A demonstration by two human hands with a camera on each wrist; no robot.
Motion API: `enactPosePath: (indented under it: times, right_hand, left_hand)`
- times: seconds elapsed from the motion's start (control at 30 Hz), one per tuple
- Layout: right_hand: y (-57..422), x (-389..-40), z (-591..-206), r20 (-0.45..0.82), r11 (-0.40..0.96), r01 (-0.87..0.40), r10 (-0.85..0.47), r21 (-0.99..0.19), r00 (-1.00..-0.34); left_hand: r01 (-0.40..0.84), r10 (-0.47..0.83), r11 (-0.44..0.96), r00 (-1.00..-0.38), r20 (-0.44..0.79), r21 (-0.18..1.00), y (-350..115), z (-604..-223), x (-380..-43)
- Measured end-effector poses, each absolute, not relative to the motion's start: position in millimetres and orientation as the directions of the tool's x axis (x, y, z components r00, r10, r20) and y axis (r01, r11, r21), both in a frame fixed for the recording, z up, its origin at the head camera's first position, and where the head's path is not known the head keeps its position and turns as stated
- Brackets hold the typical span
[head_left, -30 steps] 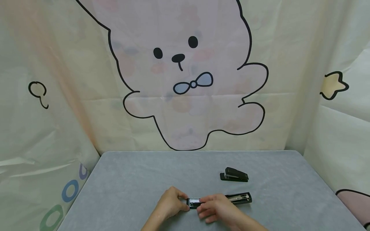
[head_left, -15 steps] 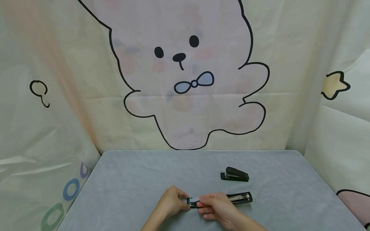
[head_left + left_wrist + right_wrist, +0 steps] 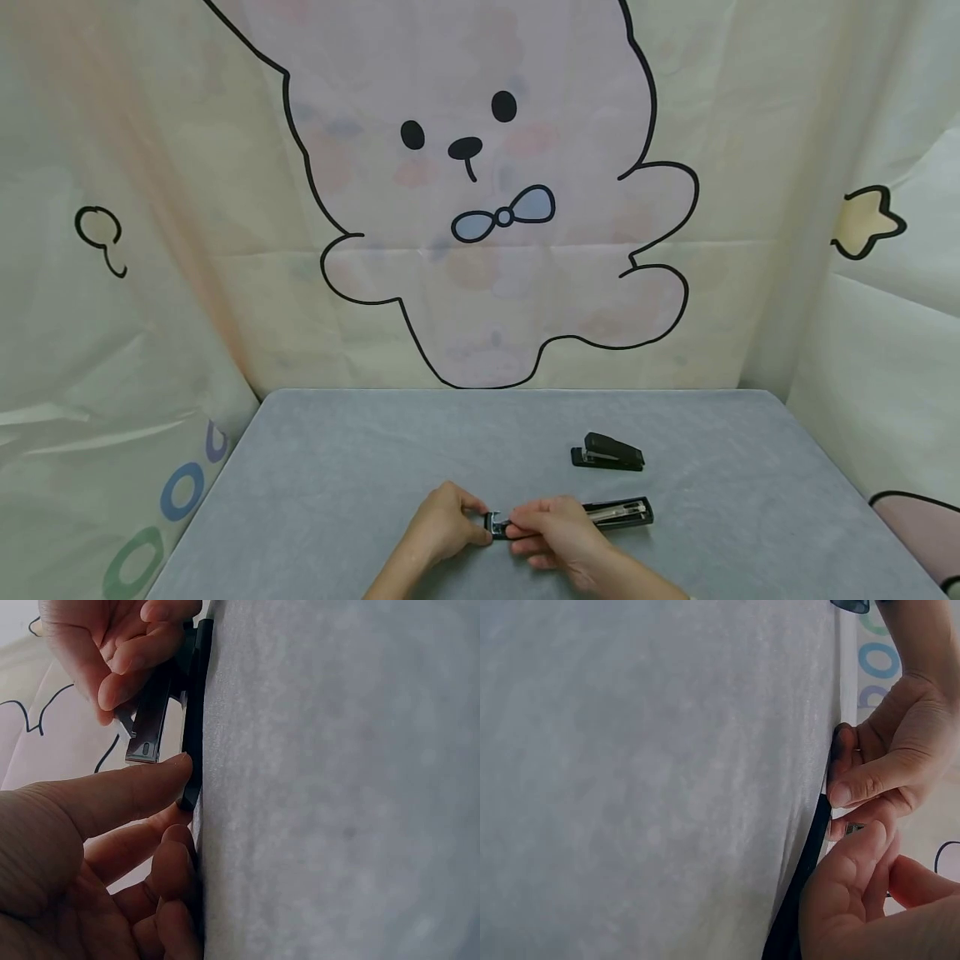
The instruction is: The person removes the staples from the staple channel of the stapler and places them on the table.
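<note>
An opened black stapler (image 3: 628,512) lies along the table, its top arm swung back to the right. My left hand (image 3: 444,527) pinches the left end of its base between thumb and fingers. Over the middle of the stapler is my right hand (image 3: 562,533), its thumb and index finger pinching a small silver strip (image 3: 126,723), mostly hidden by the fingers. In the left wrist view this strip is right beside the tip of the stapler's metal magazine (image 3: 145,748), which stands raised from the base (image 3: 193,727). The right hand covers the stapler's middle from above.
A second black stapler (image 3: 609,452), closed, sits farther back on the grey-covered table (image 3: 337,467). Behind and at both sides hangs a pale printed curtain (image 3: 720,317) with a cartoon animal.
My right hand has closed its loosely spread fingers into a pinch and shifted slightly left along the stapler. My left hand stays at the base's end.
</note>
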State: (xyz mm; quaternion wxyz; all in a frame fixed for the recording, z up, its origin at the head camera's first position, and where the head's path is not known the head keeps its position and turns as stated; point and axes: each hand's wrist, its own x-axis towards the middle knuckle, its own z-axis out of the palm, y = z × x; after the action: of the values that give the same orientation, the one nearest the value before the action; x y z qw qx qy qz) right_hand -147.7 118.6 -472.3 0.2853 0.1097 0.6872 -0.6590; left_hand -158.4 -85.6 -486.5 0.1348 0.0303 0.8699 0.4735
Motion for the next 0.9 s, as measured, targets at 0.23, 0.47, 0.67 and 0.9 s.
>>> enactPosePath:
  times: [0.23,0.47,0.67,0.9]
  right_hand:
    - [123,-149,-471,-0.514,0.144,0.494,-0.187,-0.857,-0.837]
    - [134,-149,-459,-0.504,0.105,0.493,-0.187,-0.864,-0.843]
    - [144,-149,-452,-0.508,0.123,0.494,-0.181,-0.861,-0.842]
    - [159,-147,-444,-0.506,0.126,0.490,-0.172,-0.862,-0.845]
  left_hand:
    - [-0.083,0.180,0.554,-0.959,-0.217,0.828,-85,-486,-160]
    - [-0.089,0.174,0.564,-0.959,-0.224,0.821,-85,-484,-159]
    - [-0.094,0.161,0.571,-0.961,-0.224,0.816,-84,-483,-159]
    - [-0.077,0.156,0.581,-0.967,-0.203,0.810,-84,-485,-158]
